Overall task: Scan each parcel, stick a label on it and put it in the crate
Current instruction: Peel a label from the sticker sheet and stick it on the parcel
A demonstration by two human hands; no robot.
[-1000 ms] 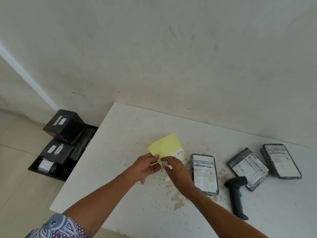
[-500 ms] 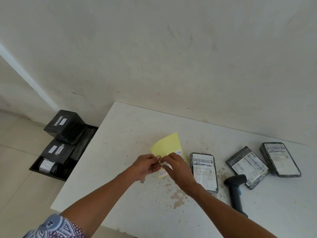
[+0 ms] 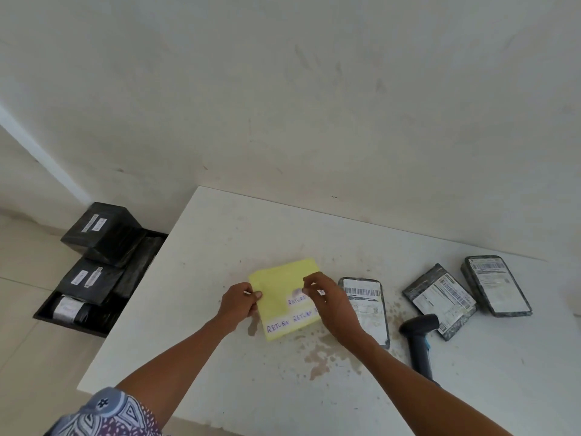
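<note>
Over table [image 3: 220, 247], left hand [image 3: 239, 305] pinches label sheet [image 3: 279, 287]; right hand [image 3: 330, 306] seemingly too.

I'm looking down on a white tabletop [image 3: 220, 247] set against the wall, with brownish stains [image 3: 317, 357] near its middle. Three wrapped parcels lie flat on it, labels up: one [image 3: 364, 297] beside the stains, two [image 3: 440, 300] [image 3: 496, 284] further right, close together. A black scanner [image 3: 419, 341] lies in front of them, handle towards me. Whether the yellow label sheet [image 3: 283, 287] rests on the surface, I cannot tell. A dark crate [image 3: 69, 325] stands on the floor [image 3: 25, 341] at left.
</note>
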